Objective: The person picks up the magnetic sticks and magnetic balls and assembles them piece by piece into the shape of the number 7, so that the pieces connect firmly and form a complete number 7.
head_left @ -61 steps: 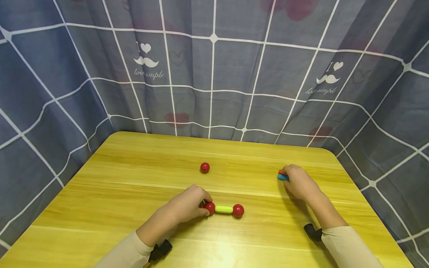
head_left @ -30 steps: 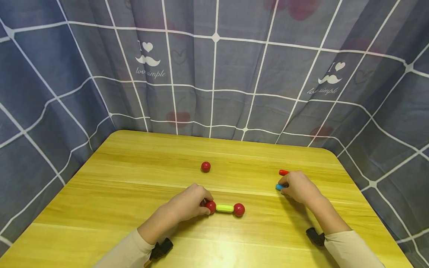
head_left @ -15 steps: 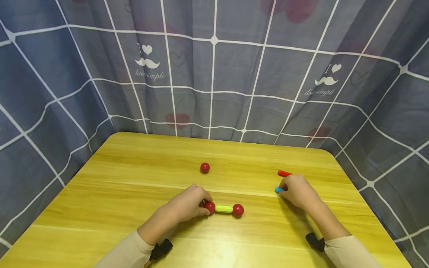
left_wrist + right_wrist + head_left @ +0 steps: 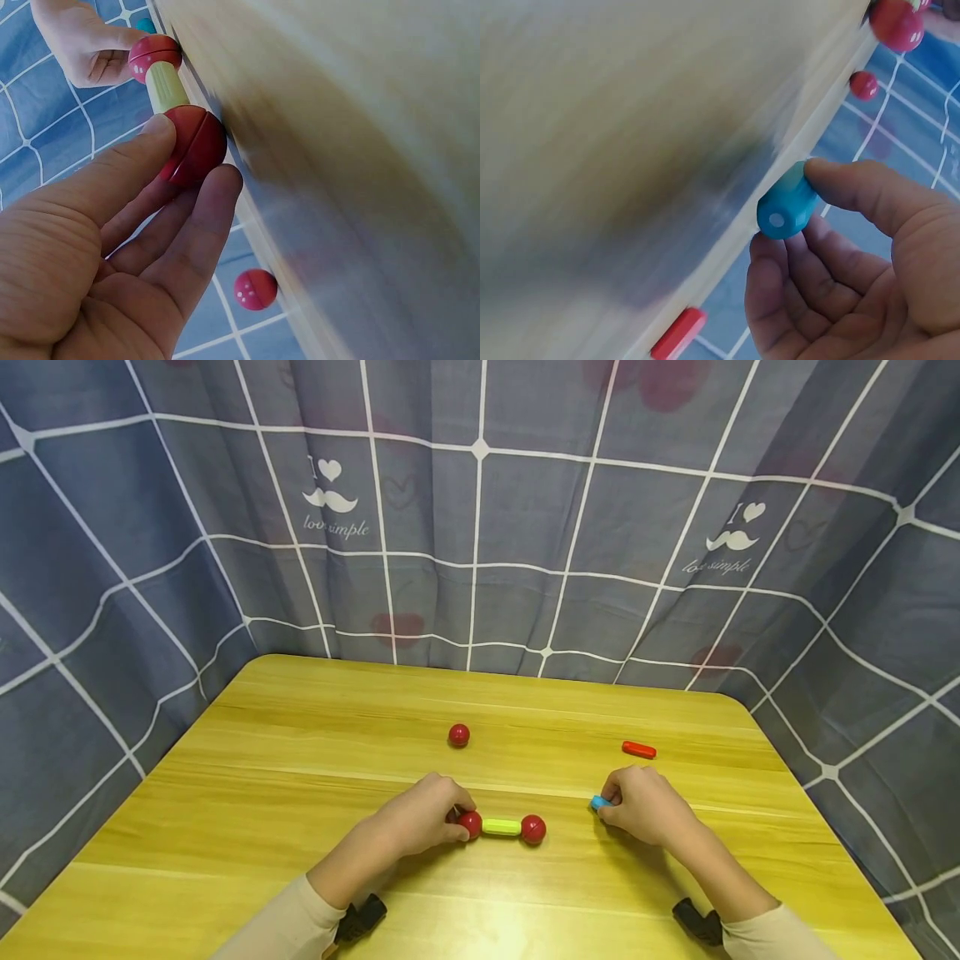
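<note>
In the head view, my left hand point(image 4: 427, 818) pinches a red ball point(image 4: 196, 146) between thumb and fingers. A yellow-green rod point(image 4: 501, 827) runs right from that ball to a second red ball point(image 4: 533, 829), the three in one line on the table. To their right, my right hand point(image 4: 648, 806) pinches a short blue rod point(image 4: 786, 204) close over the table. The rod's near end shows a pale round spot in the right wrist view; its far part lies under the thumb. Behind the right hand lies a red rod point(image 4: 639, 750).
A loose red ball point(image 4: 459, 735) rests on the wooden table point(image 4: 337, 727) behind the joined pieces. A grey-blue checked curtain point(image 4: 525, 510) hangs around the table's back and sides. Each wrist wears a black camera mount point(image 4: 362, 918).
My right hand has drawn the blue rod away from beside the red rod, toward me and left to near the second red ball. The red rod stays behind. My left hand keeps its hold.
</note>
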Available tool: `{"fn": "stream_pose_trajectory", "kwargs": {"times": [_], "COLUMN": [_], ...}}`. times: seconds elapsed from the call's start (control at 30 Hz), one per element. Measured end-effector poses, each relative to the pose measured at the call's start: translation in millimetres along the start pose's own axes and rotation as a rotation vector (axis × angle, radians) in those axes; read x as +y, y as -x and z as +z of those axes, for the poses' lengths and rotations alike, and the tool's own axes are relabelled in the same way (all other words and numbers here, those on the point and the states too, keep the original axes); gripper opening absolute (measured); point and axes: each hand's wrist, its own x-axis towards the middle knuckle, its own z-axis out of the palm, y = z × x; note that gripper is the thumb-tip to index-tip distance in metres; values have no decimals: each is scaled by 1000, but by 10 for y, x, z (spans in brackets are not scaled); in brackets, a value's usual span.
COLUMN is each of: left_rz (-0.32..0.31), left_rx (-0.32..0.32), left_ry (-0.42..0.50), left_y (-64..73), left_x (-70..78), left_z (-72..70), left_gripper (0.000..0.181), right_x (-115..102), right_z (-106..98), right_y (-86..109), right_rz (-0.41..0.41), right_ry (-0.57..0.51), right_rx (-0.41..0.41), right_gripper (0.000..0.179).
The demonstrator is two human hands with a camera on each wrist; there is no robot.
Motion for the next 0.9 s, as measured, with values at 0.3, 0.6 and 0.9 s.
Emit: {"fn": "stream_pose_trajectory", "kwargs": {"times": [0.3, 0.6, 0.9], "left_rz": [10, -1, 1], "left_rx": [-1, -2, 1], "left_ry": [8, 12, 2], "left_y": [1, 6, 4], "left_x": [2, 12, -1], "left_z": [-3, -11, 2], "left_gripper": [11, 12, 12], "right_x": [-200, -326, -426], "right_z": [100, 192, 261], "right_y": [73, 143, 207], "right_rz": [-30, -102, -166], "right_ry": [-68, -91, -121], "right_rx": [-51, -106, -124], "right_gripper": [13, 16, 19]}}
